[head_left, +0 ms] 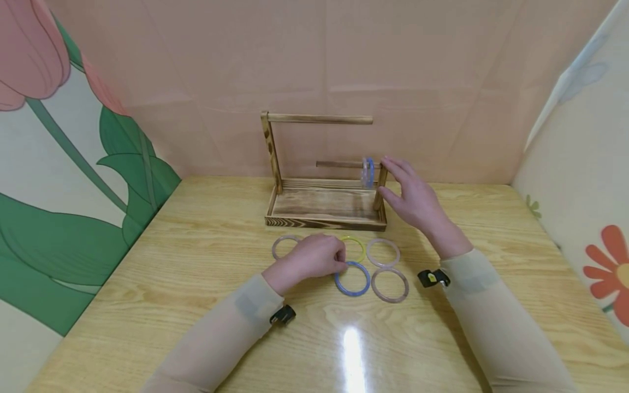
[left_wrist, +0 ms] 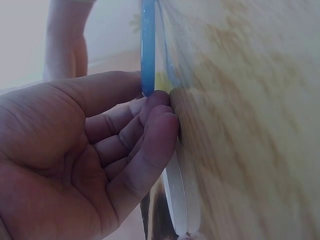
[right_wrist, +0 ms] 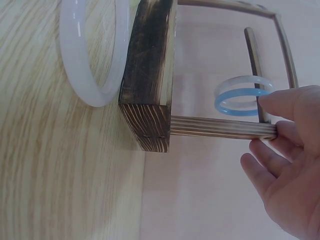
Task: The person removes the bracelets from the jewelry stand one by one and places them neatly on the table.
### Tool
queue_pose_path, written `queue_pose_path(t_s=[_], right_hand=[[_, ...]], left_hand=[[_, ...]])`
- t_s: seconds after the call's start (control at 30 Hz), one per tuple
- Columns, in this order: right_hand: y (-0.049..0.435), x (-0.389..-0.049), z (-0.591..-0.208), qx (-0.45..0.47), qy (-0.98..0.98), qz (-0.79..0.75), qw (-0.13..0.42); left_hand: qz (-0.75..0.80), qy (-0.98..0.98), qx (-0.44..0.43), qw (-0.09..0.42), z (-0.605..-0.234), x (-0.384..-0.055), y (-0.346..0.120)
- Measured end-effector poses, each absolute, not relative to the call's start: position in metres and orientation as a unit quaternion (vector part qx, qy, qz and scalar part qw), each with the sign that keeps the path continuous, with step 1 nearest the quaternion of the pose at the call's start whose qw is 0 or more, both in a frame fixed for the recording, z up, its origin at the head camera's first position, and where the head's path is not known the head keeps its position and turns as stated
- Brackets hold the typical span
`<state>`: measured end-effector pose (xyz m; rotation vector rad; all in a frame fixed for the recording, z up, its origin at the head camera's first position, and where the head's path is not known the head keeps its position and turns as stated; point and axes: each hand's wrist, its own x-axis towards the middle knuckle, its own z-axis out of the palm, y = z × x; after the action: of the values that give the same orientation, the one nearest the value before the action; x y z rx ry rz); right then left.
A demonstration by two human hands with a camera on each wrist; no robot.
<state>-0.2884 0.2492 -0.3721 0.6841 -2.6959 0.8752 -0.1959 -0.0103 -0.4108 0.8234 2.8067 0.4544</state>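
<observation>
My left hand [head_left: 316, 255] pinches the rim of a blue bangle [head_left: 368, 281] between thumb and fingertips, close over the table. In the left wrist view the bangle [left_wrist: 148, 50] stands edge-on at the thumb tip. My right hand [head_left: 417, 202] grips the short right post [right_wrist: 220, 128] of a wooden bangle stand [head_left: 324, 223] near its top. On the stand's lower rod [head_left: 339, 164], beside that post, hang another blue bangle [right_wrist: 240, 92] and clear bangles [head_left: 364, 173]. The right thumb tip overlaps the hanging blue bangle in the right wrist view.
Around the left hand lie a yellow bangle [head_left: 364, 252], a whitish bangle [head_left: 399, 254], a brownish-pink bangle [head_left: 407, 286] and a pale purple bangle [head_left: 273, 249], partly hidden by that hand. The stand's upper rod [head_left: 321, 119] extends from a taller left post [head_left: 272, 147]. A pink backdrop [head_left: 221, 98] rises behind.
</observation>
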Motion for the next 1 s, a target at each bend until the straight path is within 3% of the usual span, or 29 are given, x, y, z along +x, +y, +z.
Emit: queue_pose_path(t_s=[1.0], right_hand=[[0.2496,-0.2888,-0.3723,0.234,-0.917,0.300,0.118]], left_hand=[[0.157,0.942,0.278,0.101,-0.4112,-0.1967,-0.0109]])
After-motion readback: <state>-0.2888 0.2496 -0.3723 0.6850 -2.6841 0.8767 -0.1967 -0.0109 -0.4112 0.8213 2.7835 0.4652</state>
